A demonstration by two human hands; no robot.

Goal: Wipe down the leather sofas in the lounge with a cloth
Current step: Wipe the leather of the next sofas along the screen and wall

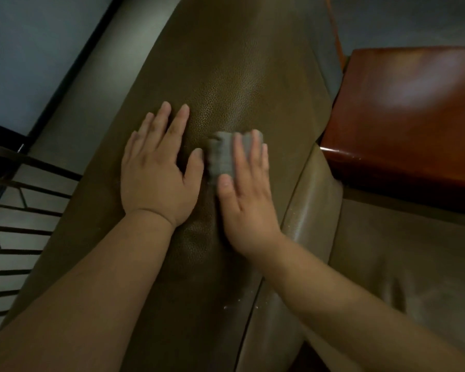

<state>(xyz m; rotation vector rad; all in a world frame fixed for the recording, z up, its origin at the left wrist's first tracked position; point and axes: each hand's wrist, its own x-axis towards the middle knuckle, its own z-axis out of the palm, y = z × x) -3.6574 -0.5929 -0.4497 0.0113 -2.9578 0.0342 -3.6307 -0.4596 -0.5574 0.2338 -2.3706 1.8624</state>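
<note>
Right hand (pixel 246 200) is pressing the cloth (pixel 222 157) flat on the sofa (pixel 239 76).
Grip: fingers straight over the cloth; unwiped leather is running toward the frame's top; left hand (pixel 156 167) is bracing beside it.

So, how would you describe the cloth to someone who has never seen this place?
Find the wide olive leather sofa running up the middle. On it lie two hands; the cloth sits under the right hand. It is the only grey, ribbed, folded thing there.
</note>
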